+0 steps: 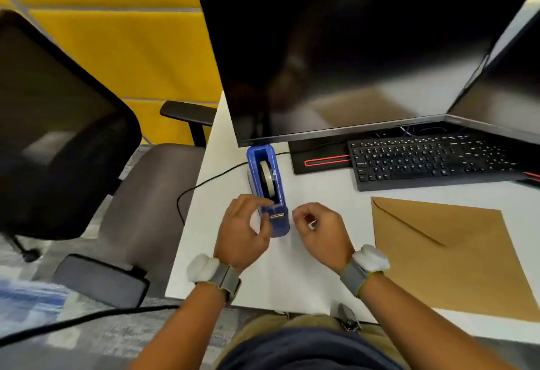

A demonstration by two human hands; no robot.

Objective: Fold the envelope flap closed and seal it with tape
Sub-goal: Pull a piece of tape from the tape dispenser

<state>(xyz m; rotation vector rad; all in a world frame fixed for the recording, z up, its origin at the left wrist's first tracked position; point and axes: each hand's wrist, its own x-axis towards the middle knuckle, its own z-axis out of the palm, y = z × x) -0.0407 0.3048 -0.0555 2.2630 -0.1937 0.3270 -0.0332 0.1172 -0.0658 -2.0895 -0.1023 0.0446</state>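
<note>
Wristbands: we see a grey strap with a white padded piece on each wrist [217, 273], nearest to us; their purpose is not clear from this view.

Left hand [244, 231]: it rests against the near left side of the blue tape dispenser [270, 194], thumb and curled fingers touching the body near the cutter. We judge this is a bracing grip, so the dispenser does not slide when tape is pulled.

Right hand [320, 231]: just right of the dispenser's near end, fingers loosely curled and pinched inward. Something small and pale shows at the fingertips; we cannot tell whether it is a strip of tape. The two hands are apart, with the dispenser's cutter end between them.

Tape dispenser: lies lengthwise, cutter end toward us, roll [267, 178] upright in the slot, so tape draws straight toward the hands.

Envelope [455, 261]: brown, flat on the white desk [306, 279], well to the right of the right hand, untouched. The flap appears folded down already, its point aimed at the middle; no tape visible on it. We judge folding is done and sealing remains.

Cable [204, 182]: black, beyond the left hand, trailing off the desk's left edge.

Keyboard [432, 159]: beyond the right hand, pushed back.

Monitors [350, 57]: farthest, dark.

Chair [58, 124]: left of the left hand, off the desk.
</note>
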